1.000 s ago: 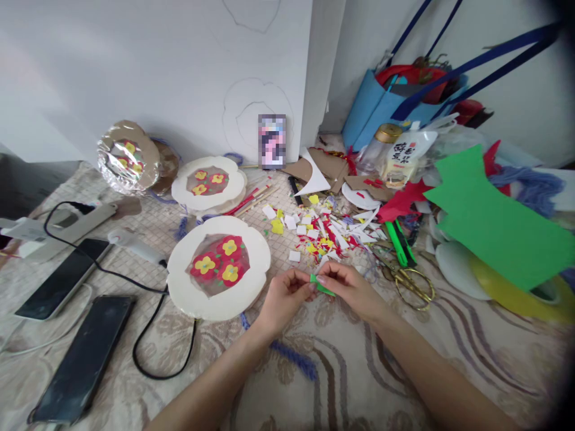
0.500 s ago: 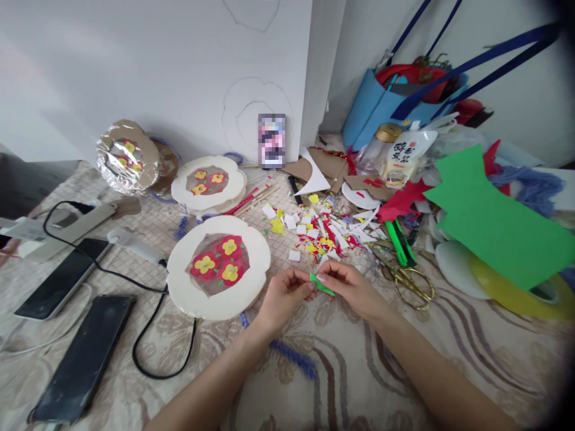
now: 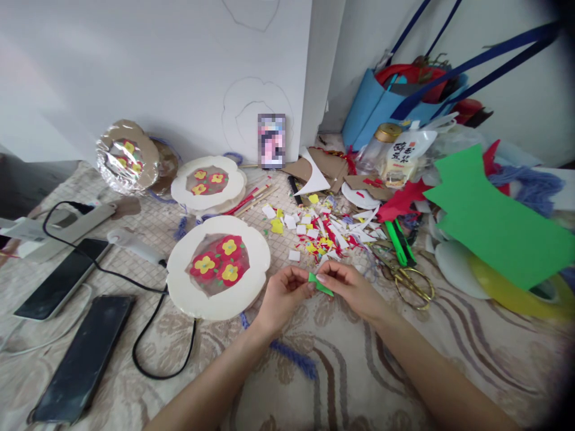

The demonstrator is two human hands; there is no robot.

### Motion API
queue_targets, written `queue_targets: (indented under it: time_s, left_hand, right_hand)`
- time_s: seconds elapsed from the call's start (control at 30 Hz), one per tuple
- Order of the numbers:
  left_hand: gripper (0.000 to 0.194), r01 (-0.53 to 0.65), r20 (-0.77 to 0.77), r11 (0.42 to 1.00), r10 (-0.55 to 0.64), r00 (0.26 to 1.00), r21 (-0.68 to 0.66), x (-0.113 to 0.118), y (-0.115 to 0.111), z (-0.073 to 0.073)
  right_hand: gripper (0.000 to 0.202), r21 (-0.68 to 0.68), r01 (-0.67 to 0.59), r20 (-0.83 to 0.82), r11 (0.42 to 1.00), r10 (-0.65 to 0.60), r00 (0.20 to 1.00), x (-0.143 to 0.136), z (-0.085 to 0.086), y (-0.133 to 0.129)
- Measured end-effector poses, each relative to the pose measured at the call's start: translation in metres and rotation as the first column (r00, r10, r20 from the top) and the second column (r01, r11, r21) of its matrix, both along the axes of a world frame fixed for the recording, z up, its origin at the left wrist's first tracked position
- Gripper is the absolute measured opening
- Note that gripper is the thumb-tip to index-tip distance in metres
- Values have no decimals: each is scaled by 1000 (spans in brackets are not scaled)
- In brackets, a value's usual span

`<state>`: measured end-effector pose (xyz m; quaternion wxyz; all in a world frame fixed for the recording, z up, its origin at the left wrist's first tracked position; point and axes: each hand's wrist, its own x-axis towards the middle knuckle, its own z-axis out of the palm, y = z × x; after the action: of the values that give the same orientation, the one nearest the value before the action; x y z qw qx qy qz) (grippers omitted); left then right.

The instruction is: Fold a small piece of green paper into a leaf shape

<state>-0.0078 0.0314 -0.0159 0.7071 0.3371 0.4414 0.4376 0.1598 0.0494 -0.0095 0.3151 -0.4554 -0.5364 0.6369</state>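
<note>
Between my two hands is a small piece of green paper (image 3: 324, 288). My left hand (image 3: 286, 294) pinches its left side with thumb and fingers. On the other side, my right hand (image 3: 349, 287) closes on it, the thumb lying over the paper's upper part. A white scalloped frame (image 3: 177, 287) with red and yellow paper flowers lies flat just left of my left hand. Directly beyond my fingertips is a heap of white, red and yellow paper scraps (image 3: 313, 232). Gold-handled scissors (image 3: 411, 286) rest to the right of my right hand.
A green cutter (image 3: 398, 242) and a large green paper sheet (image 3: 498, 221) lie to the right. Two phones (image 3: 81, 365) and a black cable (image 3: 135, 353) are at the left. A propped phone (image 3: 272, 141) stands behind, near a blue bag (image 3: 368, 111).
Both hands stay almost in place around the green paper, with only a very slight shift of the fingers. The picture on the propped phone differs.
</note>
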Motion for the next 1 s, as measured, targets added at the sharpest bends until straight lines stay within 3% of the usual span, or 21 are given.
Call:
queue_targets:
  time_s: [1.0]
  left_hand:
    - [25,9,-1,1000,-9,1000,3,-1,1,3]
  right_hand:
    - [21,16,2,33,1000,-3,999,0,2,0]
